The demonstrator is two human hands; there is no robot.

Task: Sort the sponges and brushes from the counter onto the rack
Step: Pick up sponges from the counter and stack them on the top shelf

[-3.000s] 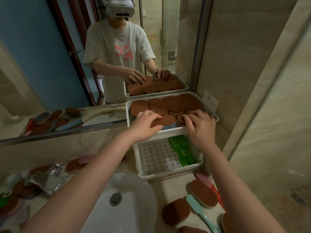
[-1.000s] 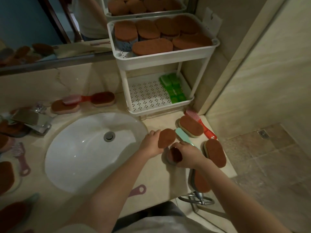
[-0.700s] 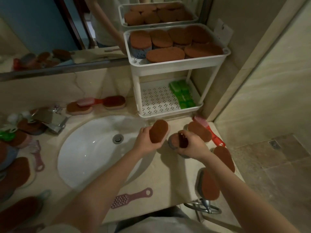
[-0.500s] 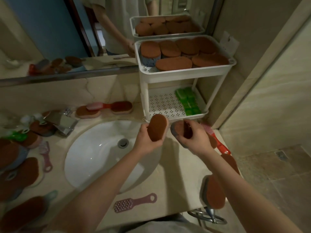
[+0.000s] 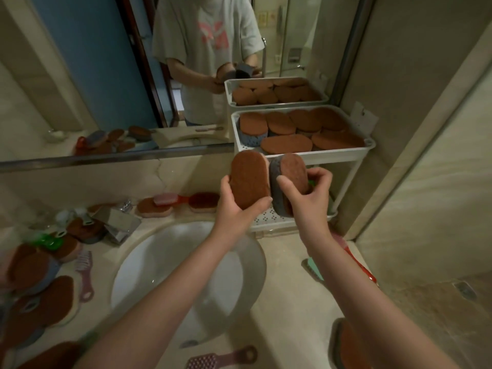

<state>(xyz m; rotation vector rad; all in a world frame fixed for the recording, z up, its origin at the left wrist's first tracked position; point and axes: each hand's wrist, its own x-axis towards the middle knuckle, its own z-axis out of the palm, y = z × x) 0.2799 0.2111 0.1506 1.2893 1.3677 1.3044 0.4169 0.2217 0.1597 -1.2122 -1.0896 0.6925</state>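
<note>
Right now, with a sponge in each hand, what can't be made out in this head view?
- Lower shelf of the rack: mostly hidden behind both hands and their sponges.
- Red brush on the counter: head covered by the right forearm.
- Sponge at the counter's front edge: cut off by the frame bottom.
- Items at far left: blurred.

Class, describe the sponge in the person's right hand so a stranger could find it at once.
Start at the white rack beside the mirror. Just below its top tray, the right hand holds a brown-faced sponge. Unlike the sponge in the left hand, it shows a thick grey side.
</note>
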